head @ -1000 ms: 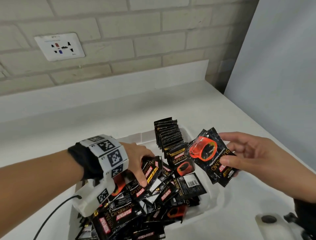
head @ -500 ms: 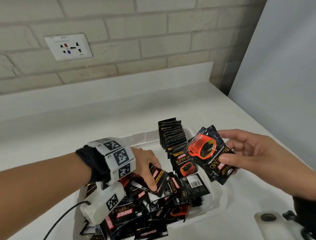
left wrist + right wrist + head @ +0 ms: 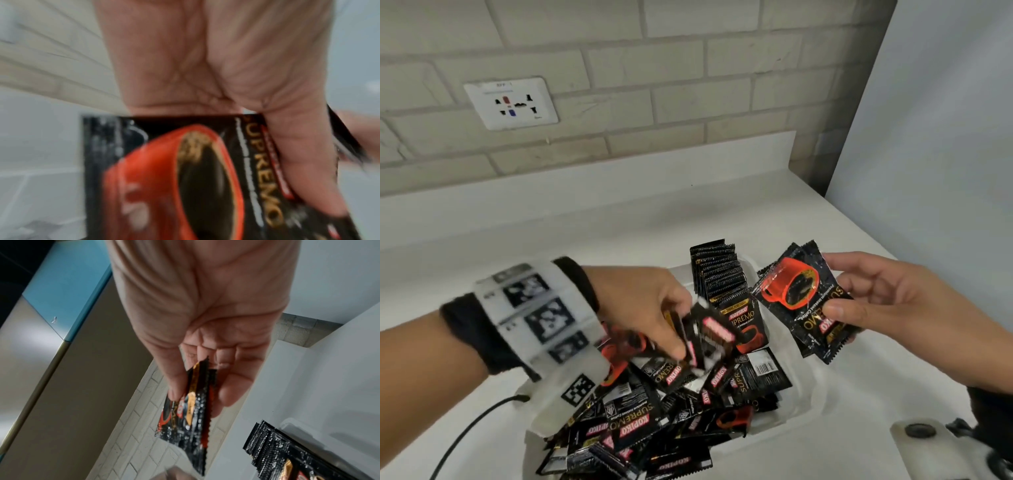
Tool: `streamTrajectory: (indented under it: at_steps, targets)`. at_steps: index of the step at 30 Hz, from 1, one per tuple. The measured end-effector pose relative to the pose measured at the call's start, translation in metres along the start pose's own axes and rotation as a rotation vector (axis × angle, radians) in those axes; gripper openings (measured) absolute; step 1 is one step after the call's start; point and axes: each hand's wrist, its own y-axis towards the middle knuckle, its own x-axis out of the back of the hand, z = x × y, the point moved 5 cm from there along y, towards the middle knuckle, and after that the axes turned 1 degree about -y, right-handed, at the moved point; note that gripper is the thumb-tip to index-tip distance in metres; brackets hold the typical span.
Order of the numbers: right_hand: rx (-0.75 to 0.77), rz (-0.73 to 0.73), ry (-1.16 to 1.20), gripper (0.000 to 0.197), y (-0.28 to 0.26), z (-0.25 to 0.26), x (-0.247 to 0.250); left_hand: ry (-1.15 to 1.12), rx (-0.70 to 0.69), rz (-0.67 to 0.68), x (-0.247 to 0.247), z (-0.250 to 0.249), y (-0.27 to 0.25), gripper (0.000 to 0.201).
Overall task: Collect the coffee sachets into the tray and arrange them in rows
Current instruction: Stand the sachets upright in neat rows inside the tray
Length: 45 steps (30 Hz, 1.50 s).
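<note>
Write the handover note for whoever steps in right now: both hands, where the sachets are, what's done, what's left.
Left hand: pinching one coffee sachet just above the loose pile; blurred, so it is in motion.
Right hand: holding a small stack of sachets above the tray's right side, thumb on top, fingers behind.
Tray: white, on the white counter. One row of upright sachets stands along its far end. The loose pile fills the rest, spilling over the near edge.
Done: one row started.
Left: add the held sachets to the row, then sort the pile into rows.
</note>
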Motion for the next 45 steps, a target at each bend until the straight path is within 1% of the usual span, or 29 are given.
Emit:
streamTrajectory:
  at_steps: [2,5,7,8,9,11,14,15,16,17,18,20,23,26,27,29,30,32,33,35,36,38,39,41,43,45]
  targets:
    - [0.006,0.0,0.027,0.069,0.001,0.0,-0.001,-0.209,-0.091,-0.144,0.018,0.0,-0.015,0.033]
    - [0.027,0.013,0.089,0.063,0.008,0.001,-0.008,-0.539,-0.235,-0.481,0.042,0.009,-0.032,0.043]
    - [0.031,0.013,0.155,0.059,0.014,0.0,-0.017,-0.728,-0.292,-0.645,0.044,0.015,-0.041,0.052]
    - [0.028,0.01,0.192,0.058,0.018,0.0,-0.022,-0.804,-0.299,-0.696,0.04,0.017,-0.044,0.051]
    - [0.023,0.012,0.222,0.055,0.022,-0.001,-0.029,-0.852,-0.296,-0.732,0.033,0.016,-0.047,0.044]
    - [-0.001,0.025,0.254,0.049,0.031,-0.001,-0.046,-0.897,-0.274,-0.797,0.016,0.015,-0.049,0.033]
    - [-0.049,0.026,0.253,0.045,0.042,-0.005,-0.073,-0.986,-0.276,-0.844,-0.011,0.005,-0.045,0.03]
    - [-0.053,0.021,0.251,0.043,0.044,-0.007,-0.081,-1.036,-0.266,-0.853,-0.019,0.003,-0.042,0.028]
    - [-0.052,0.015,0.248,0.041,0.046,-0.008,-0.087,-1.08,-0.248,-0.879,-0.025,0.003,-0.039,0.021]
    - [-0.054,0.009,0.242,0.036,0.047,-0.01,-0.092,-1.101,-0.216,-0.929,-0.03,0.004,-0.039,0.011]
    - [-0.06,0.008,0.231,0.03,0.048,-0.012,-0.096,-1.11,-0.19,-0.972,-0.034,0.007,-0.038,0.01]
    - [-0.079,0.003,0.192,0.02,0.047,-0.018,-0.102,-1.118,-0.172,-0.989,-0.039,0.009,-0.035,0.021]
    - [-0.098,-0.009,0.19,0.021,0.046,-0.023,-0.111,-1.091,-0.14,-1.027,-0.049,0.008,-0.034,0.033]
    - [-0.097,-0.004,0.187,0.024,0.044,-0.023,-0.121,-1.135,-0.19,-0.975,-0.058,0.003,-0.031,0.062]
    - [-0.091,0.004,0.191,0.025,0.044,-0.022,-0.123,-1.19,-0.229,-0.968,-0.06,0.003,-0.032,0.065]
    - [-0.087,0.023,0.202,0.025,0.043,-0.022,-0.126,-1.325,-0.288,-0.921,-0.063,0.0,-0.034,0.062]
    - [-0.088,0.027,0.204,0.026,0.044,-0.022,-0.126,-1.344,-0.312,-0.883,-0.064,0.001,-0.034,0.064]
    - [-0.075,0.028,0.19,0.026,0.044,-0.021,-0.125,-1.303,-0.333,-0.842,-0.066,0.001,-0.033,0.075]
    - [-0.058,0.031,0.163,0.026,0.044,-0.021,-0.125,-1.295,-0.319,-0.832,-0.067,0.003,-0.032,0.073]
    - [-0.016,0.058,0.079,0.028,0.042,-0.017,-0.127,-1.31,-0.272,-0.841,-0.067,0.007,-0.031,0.048]
    - [0.003,0.081,0.042,0.029,0.041,-0.015,-0.128,-1.319,-0.264,-0.857,-0.067,0.01,-0.03,0.04]
    - [0.009,0.109,-0.023,0.03,0.039,-0.013,-0.128,-1.319,-0.28,-0.889,-0.065,0.012,-0.03,0.037]
    - [-0.004,0.099,-0.074,0.031,0.039,-0.013,-0.126,-1.312,-0.297,-0.907,-0.064,0.014,-0.032,0.038]
    - [-0.023,0.028,-0.161,0.043,0.038,-0.016,-0.12,-1.308,-0.331,-0.946,-0.062,0.017,-0.037,0.036]
    - [-0.01,-0.029,-0.111,0.041,0.037,-0.015,-0.116,-1.274,-0.354,-0.973,-0.059,0.02,-0.039,0.037]
    - [-0.033,-0.034,-0.039,0.033,0.037,-0.017,-0.115,-1.234,-0.359,-0.975,-0.06,0.022,-0.038,0.039]
